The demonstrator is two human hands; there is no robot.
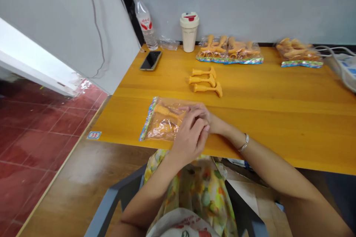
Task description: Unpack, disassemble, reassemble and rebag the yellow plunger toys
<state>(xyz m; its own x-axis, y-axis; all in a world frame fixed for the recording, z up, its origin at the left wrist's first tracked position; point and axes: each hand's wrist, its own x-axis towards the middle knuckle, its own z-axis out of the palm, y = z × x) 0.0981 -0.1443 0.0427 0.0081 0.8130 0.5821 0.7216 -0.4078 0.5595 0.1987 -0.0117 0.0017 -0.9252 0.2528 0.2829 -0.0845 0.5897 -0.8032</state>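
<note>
A clear plastic bag [167,131] with a colourful edge strip lies near the table's front edge, with orange T-shaped pieces inside. My left hand [191,133] lies over its right end, fingers bent and pressed together. My right hand [207,116] is partly behind the left one, at the bag's right end, its fingers mostly hidden. What the fingertips pinch is too small to make out. Beyond the hands, three loose orange T-shaped pieces [205,89] rest side by side on the table.
At the back stand a water bottle [147,26] and a lidded cup [189,33], with a phone [151,61] in front. Filled bags [230,50] lie along the wall, another bag [300,53] farther right. White cables [338,59] lie at the right edge.
</note>
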